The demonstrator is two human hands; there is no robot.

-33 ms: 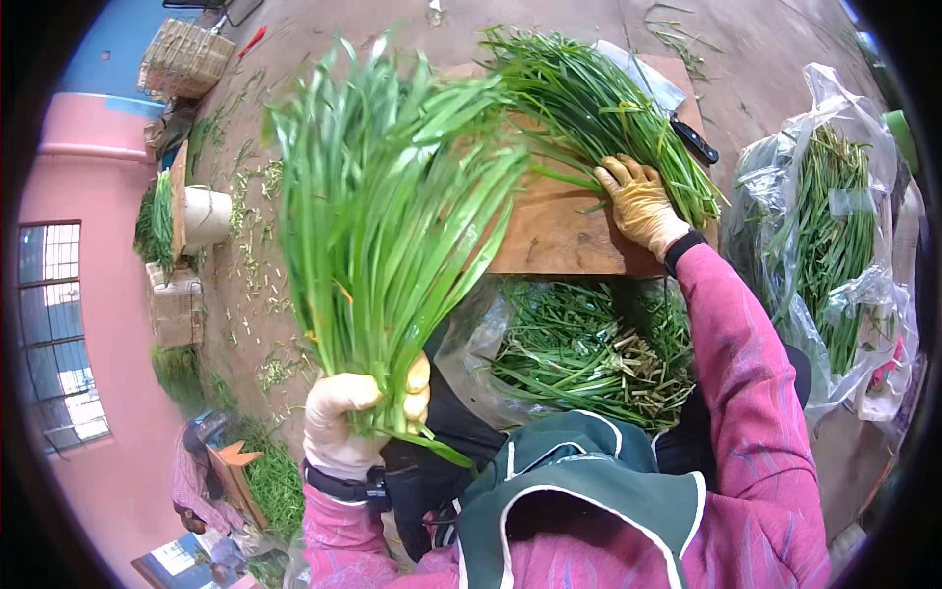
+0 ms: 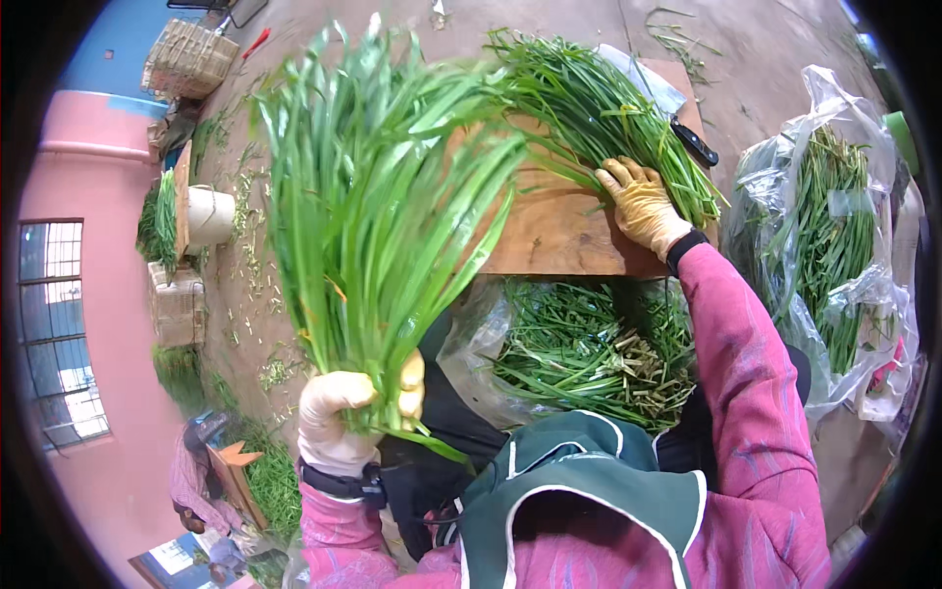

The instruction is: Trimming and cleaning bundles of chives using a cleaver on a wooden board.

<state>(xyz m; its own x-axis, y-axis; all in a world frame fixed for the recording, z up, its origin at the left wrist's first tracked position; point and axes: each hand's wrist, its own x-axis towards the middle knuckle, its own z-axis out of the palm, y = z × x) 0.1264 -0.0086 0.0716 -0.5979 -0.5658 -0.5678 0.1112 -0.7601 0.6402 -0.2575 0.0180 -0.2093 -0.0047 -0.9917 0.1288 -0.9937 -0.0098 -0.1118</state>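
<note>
My gloved left hand (image 2: pixel 339 417) is closed round the pale lower ends of a big bunch of garlic chives (image 2: pixel 378 236). The long flat leaves fan upward, their tips blurred by motion. My right hand (image 2: pixel 643 206), in a yellowish glove, presses on the near side of a second chive bunch (image 2: pixel 599 108), its fingers curled against the stalks; its thumb is hidden. That bunch lies slantwise on a wooden board (image 2: pixel 559 240). Beside it on the board is a knife with a black handle (image 2: pixel 694 142), its broad blade partly covered by the leaves.
Below the board, a plastic-lined container (image 2: pixel 476 339) holds loose leaves and cut stalk ends. At right stands a clear plastic bag (image 2: pixel 814 108) full of chives. Wicker baskets (image 2: pixel 186 59), a white bucket (image 2: pixel 211 216) and another person (image 2: pixel 201 481) are at left. Scraps litter the floor.
My left hand has shifted slightly left with the chives, and their leaf tips have swung left. My right hand and the bunch on the board have stayed put.
</note>
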